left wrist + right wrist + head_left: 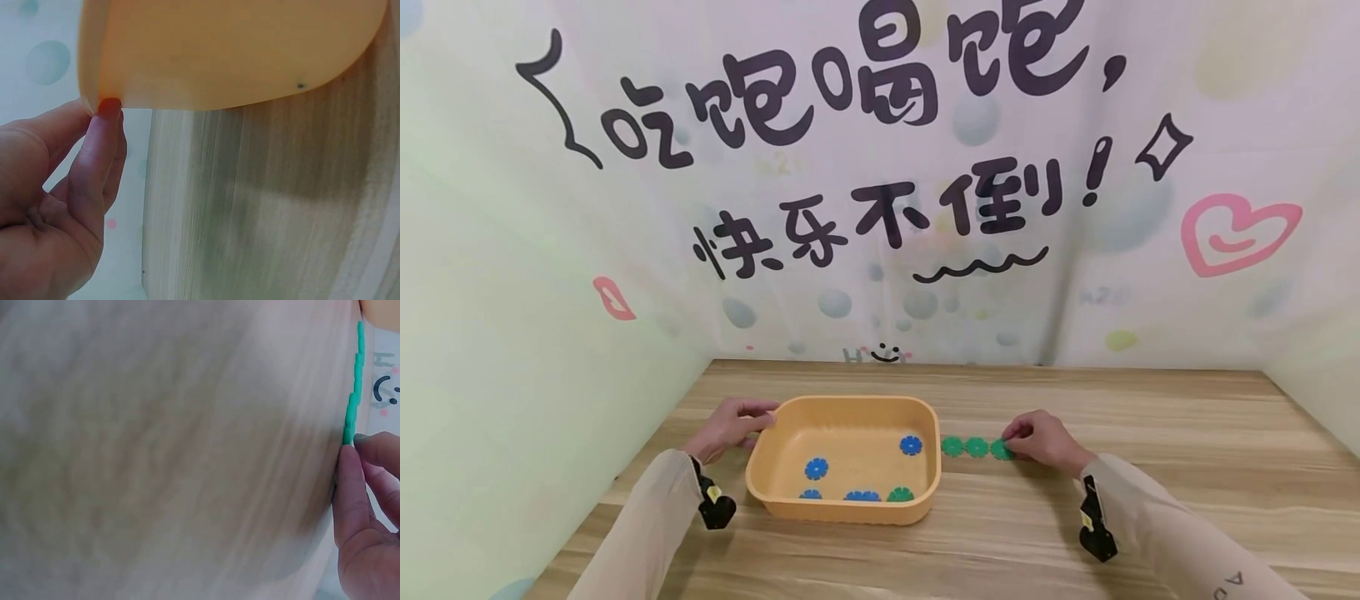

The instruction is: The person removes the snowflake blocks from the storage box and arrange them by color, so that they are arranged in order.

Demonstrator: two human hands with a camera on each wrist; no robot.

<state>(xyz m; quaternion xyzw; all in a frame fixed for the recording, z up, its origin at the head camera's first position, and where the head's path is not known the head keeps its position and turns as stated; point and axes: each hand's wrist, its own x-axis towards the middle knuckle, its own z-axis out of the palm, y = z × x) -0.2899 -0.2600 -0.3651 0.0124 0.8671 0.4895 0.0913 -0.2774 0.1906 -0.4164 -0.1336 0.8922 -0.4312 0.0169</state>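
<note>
An orange plastic basin [842,512] stands on the table, with several blue snowflake discs [817,468] and a green one [900,495] inside. My left hand [730,427] holds the basin's left side. In the left wrist view its thumb and fingers [94,156] pinch the basin's rim. Right of the basin, green snowflake discs [977,447] form a straight row. My right hand [1045,437] pinches the outermost green disc [1001,450] between thumb and fingers. Edge-on in the right wrist view, the row [358,375] runs from the fingertips toward the basin.
The wooden table [1000,533] reaches back to a printed curtain [880,308] with black writing. A pale green side panel [512,375] borders the left. Black wrist cameras [718,510] sit on both sleeves.
</note>
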